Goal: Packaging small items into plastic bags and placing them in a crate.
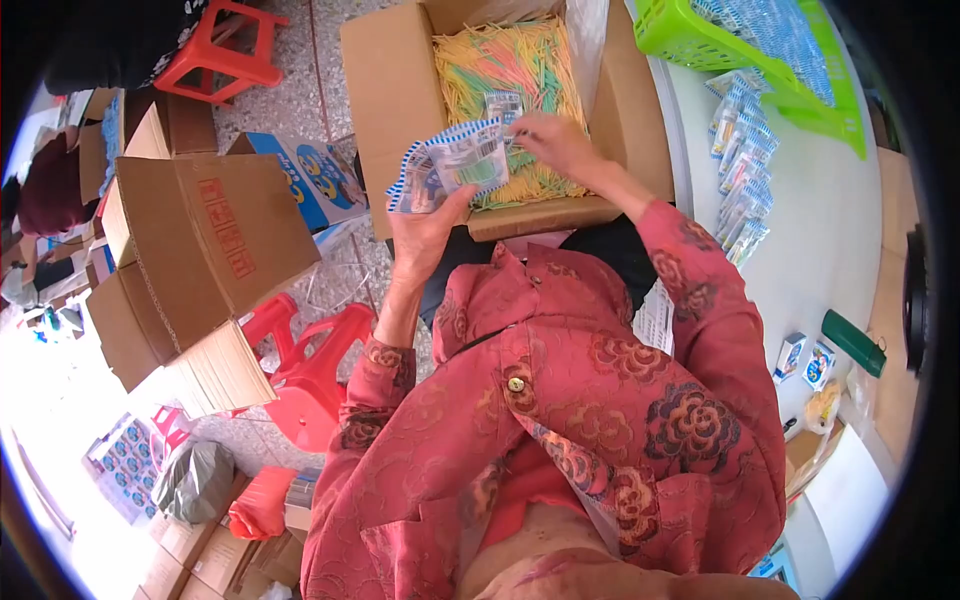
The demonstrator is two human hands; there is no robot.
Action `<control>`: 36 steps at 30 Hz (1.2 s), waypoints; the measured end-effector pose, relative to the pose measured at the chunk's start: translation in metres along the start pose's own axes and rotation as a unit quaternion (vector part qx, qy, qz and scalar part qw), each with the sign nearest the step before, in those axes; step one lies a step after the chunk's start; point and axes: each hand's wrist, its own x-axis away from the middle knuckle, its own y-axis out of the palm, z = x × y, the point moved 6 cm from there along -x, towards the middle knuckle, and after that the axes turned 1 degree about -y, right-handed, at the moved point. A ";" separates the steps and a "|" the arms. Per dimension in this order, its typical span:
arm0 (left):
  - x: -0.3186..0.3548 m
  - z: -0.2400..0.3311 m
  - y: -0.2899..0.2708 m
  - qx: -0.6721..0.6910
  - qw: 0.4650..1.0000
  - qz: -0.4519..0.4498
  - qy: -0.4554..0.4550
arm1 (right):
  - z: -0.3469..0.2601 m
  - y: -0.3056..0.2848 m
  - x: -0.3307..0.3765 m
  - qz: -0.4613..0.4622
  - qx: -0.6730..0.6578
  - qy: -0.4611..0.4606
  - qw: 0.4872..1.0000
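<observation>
My left hand (425, 235) is closed around a few flat clear packets (470, 160) with blue-striped edges, its thumb on the front one. Pale green pieces show through that packet's clear window. My right hand (558, 150) is just to the right, fingers pinched together at the packet's edge; whatever they grip is too small to make out. Both hands are over an open cardboard box (395, 90) full of thin yellow, pink and green plastic sticks (520, 60). A smaller packet (504, 104) shows against the sticks, beside my right fingertips.
On the white table (810, 230) at right lie a row of similar packets (745, 165), a green basket (700, 40) full of blue-and-clear packets, and a dark green case (853, 342). Left are a large open carton (230, 235), red stools (318, 375) and a blue box (310, 180).
</observation>
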 end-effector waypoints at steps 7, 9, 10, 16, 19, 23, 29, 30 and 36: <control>0.001 -0.009 0.010 -0.034 0.999 -0.021 0.005 | -0.053 -0.141 -0.006 0.161 -0.308 0.166 0.923; 0.000 -0.008 0.015 -0.055 0.997 -0.034 0.029 | -0.073 -0.159 -0.007 0.176 -0.314 0.120 0.925; 0.001 -0.007 0.016 -0.056 0.997 -0.035 0.032 | -0.078 -0.164 -0.006 0.178 -0.312 0.117 0.926; 0.007 0.004 0.023 -0.090 0.995 -0.039 0.025 | -0.115 -0.172 -0.008 0.144 -0.189 0.021 0.971; 0.009 0.005 0.025 -0.111 0.993 -0.042 0.000 | -0.117 -0.163 -0.010 0.075 -0.146 0.052 0.985; 0.009 0.010 0.030 -0.119 0.992 -0.047 0.011 | -0.125 -0.155 -0.014 0.068 -0.132 0.017 0.989; 0.007 0.004 0.030 -0.162 0.985 -0.059 0.020 | -0.130 -0.144 -0.018 0.056 -0.130 -0.032 0.989; 0.007 0.004 0.030 -0.178 0.982 -0.064 0.026 | -0.129 -0.143 -0.019 0.044 -0.149 -0.011 0.988; 0.007 0.005 0.031 -0.170 0.983 -0.069 0.020 | -0.122 -0.142 -0.022 0.033 -0.194 0.027 0.980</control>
